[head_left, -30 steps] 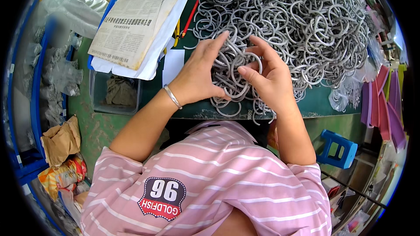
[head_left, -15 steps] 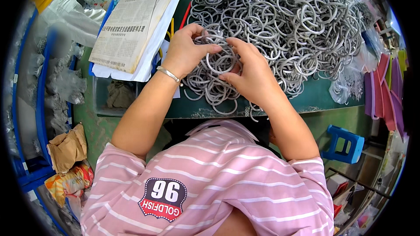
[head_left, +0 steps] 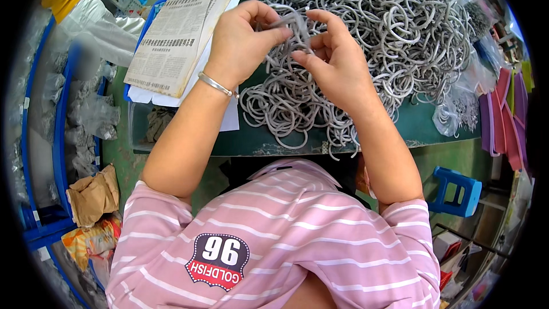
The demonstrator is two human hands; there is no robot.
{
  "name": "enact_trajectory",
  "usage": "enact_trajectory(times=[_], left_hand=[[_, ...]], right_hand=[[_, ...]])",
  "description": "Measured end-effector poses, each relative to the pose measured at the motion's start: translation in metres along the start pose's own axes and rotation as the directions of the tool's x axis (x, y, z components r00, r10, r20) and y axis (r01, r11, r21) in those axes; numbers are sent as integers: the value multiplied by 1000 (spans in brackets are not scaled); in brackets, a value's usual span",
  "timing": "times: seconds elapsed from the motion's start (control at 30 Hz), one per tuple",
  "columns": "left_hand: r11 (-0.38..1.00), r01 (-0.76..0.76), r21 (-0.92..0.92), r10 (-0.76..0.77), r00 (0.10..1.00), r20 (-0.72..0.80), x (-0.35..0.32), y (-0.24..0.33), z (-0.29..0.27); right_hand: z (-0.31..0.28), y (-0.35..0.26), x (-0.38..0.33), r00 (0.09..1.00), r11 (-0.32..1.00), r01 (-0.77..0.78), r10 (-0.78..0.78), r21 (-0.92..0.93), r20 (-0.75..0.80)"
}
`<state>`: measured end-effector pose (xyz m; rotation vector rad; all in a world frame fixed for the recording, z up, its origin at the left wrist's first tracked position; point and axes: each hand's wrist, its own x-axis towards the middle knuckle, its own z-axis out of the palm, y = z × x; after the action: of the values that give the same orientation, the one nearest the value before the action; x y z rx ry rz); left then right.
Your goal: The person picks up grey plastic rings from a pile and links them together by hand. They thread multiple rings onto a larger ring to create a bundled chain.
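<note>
A large heap of thin grey rings (head_left: 400, 28) lies on the green table. Over its near left part, my left hand (head_left: 243, 43) pinches a few grey rings (head_left: 296, 28) between thumb and fingers; motion blurs them, so their number cannot be told. My right hand (head_left: 340, 66) is just to the right of these rings, thumb and forefinger apart and curved toward them. Whether its fingertips touch them is unclear. Below both hands, a looser cluster of rings (head_left: 286, 109) spreads toward the table's front edge.
A folded newspaper (head_left: 171, 40) lies on white sheets at the left, above a clear bin (head_left: 157, 126). Clear plastic bags (head_left: 454, 109) lie right of the heap. Blue racks (head_left: 60, 137) stand far left, a blue stool (head_left: 456, 191) at the right.
Both hands have risen a little away from my body, lifting the held rings off the near cluster. The right hand's fingers have spread from the ring they were around.
</note>
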<state>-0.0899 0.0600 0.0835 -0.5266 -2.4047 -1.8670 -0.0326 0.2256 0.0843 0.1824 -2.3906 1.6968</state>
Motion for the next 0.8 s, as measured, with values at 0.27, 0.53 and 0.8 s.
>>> enact_trajectory(times=[0.27, 0.53, 0.8], left_hand=[[977, 52, 208, -29, 994, -109, -53, -52, 15], [916, 0, 402, 0, 1000, 0, -61, -88, 14], [761, -81, 644, 190, 977, -101, -67, -52, 9]], right_hand=[[-15, 21, -6, 995, 962, -93, 99, -255, 9], [8, 13, -1, 989, 805, 142, -96, -575, 110], [13, 9, 1, 974, 792, 222, -158, -568, 161]])
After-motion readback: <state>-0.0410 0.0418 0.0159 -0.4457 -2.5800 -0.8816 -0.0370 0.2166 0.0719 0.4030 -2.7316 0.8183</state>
